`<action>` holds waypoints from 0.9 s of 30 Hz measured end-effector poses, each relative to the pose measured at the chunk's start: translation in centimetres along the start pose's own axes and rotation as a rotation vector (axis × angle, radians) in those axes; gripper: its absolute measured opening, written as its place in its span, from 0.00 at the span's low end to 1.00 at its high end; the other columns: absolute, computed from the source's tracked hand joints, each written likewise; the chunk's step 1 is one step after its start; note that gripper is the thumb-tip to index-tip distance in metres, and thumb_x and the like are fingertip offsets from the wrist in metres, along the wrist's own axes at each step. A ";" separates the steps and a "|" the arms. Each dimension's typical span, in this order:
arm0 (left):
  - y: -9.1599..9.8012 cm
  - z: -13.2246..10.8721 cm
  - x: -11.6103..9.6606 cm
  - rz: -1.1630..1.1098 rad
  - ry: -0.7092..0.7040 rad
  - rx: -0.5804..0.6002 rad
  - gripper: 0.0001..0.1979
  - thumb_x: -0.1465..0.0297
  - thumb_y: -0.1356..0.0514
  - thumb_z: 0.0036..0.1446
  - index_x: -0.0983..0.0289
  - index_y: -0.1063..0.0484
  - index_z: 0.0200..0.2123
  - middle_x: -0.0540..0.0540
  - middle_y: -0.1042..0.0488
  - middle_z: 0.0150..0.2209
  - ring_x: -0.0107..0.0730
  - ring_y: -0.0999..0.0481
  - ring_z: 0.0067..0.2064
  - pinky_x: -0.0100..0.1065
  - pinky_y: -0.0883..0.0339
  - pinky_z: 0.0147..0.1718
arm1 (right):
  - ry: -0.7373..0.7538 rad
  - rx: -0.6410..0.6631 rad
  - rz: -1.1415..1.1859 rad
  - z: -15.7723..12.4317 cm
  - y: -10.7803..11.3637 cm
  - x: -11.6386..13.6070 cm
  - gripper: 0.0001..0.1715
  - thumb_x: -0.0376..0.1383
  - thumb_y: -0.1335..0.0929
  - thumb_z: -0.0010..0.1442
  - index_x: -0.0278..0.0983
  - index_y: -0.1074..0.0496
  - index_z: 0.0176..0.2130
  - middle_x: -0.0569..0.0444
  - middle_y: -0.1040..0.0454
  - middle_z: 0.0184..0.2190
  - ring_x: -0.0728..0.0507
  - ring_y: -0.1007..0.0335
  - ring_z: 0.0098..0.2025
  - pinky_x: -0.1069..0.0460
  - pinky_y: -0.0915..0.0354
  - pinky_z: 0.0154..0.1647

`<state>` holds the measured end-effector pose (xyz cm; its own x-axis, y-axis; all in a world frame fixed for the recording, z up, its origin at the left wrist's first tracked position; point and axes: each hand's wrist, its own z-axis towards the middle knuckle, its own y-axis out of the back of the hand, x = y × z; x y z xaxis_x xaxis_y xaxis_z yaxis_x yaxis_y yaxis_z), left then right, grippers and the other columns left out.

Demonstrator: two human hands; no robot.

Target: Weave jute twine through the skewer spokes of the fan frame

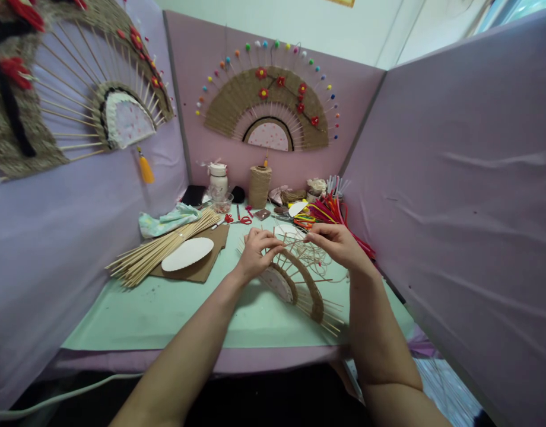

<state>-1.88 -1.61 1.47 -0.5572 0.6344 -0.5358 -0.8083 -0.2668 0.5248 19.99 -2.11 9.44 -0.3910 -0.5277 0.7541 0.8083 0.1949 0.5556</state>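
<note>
A half-round fan frame (312, 283) of thin wooden sticks stands tilted over the green tabletop, with a band of brown twine woven through its sticks. At its inner edge is a white half-disc (277, 283) bordered in brown. My left hand (258, 252) grips the upper part of the fan frame, thumb and fingers pinched at the sticks. To the right, my right hand (333, 242) is closed in a pinch on a strand of twine, which runs toward the left hand. Loose twine (311, 254) lies in a tangle behind the frame.
On the left, a bundle of wooden sticks (143, 259) and a white oval card (188, 254) lie on cardboard (210, 270). Along the back stand a twine spool (259, 187) and white bottle (218, 179); red scissors (244, 220) lie nearby. Red pipe cleaners (330, 210) sit right. Finished fans (228, 104) hang on partitions.
</note>
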 end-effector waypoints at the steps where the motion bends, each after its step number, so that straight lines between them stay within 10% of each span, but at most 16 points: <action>1: 0.0 0.0 0.0 0.000 0.003 -0.002 0.10 0.61 0.41 0.59 0.56 0.21 0.35 0.53 0.24 0.36 0.38 0.35 0.43 0.43 0.45 0.47 | -0.025 -0.015 -0.005 -0.2 0.0 -0.5 0.22 0.50 0.33 0.58 0.34 0.26 0.29 0.54 0.33 0.24 0.49 0.43 0.27 0.53 0.46 0.27; 9: -0.1 0.0 0.3 0.021 -0.001 -0.024 0.09 0.62 0.41 0.60 0.54 0.21 0.38 0.52 0.25 0.36 0.37 0.35 0.43 0.42 0.45 0.46 | -0.129 -0.044 0.052 -2.9 -1.1 -3.7 0.25 0.53 0.36 0.59 0.35 0.23 0.31 0.54 0.33 0.23 0.47 0.41 0.27 0.52 0.43 0.30; 27: -0.2 0.0 0.8 0.069 -0.014 -0.117 0.10 0.61 0.42 0.60 0.55 0.21 0.38 0.54 0.26 0.36 0.38 0.36 0.43 0.43 0.42 0.47 | 0.041 -0.112 -0.289 -4.3 -3.3 -1.6 0.19 0.43 0.37 0.63 0.37 0.25 0.27 0.51 0.30 0.25 0.45 0.36 0.30 0.50 0.42 0.33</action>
<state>-2.15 -1.06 0.88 -0.6106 0.6210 -0.4914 -0.7850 -0.3926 0.4792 19.81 -5.48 4.91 -0.5958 -0.5812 0.5542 0.7103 -0.0593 0.7014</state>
